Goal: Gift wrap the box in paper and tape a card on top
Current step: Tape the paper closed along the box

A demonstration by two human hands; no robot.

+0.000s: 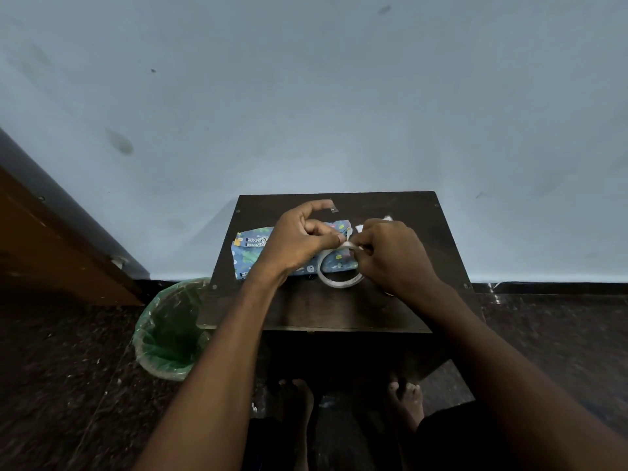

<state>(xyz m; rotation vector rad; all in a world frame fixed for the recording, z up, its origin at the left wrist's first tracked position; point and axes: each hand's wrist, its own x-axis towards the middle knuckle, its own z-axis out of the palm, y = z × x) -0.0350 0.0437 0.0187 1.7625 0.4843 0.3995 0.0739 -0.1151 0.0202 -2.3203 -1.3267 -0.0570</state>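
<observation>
A box wrapped in blue patterned paper [249, 251] lies on a small dark wooden table [339, 307]. Above it hangs a roll of clear tape [336, 282]. My right hand [390, 256] grips the roll near its top. My left hand [299, 239] pinches the pulled-out tape end between thumb and fingers, close to my right hand. A short piece of tape [333, 207] sticks to my left index fingertip. Something white [387, 219] peeks out behind my right hand; I cannot tell if it is the card.
A green bin with a clear liner [170, 331] stands on the dark floor left of the table. A wooden door or cabinet [51, 239] is at far left. A pale blue wall rises behind the table. My bare feet [404, 399] show under it.
</observation>
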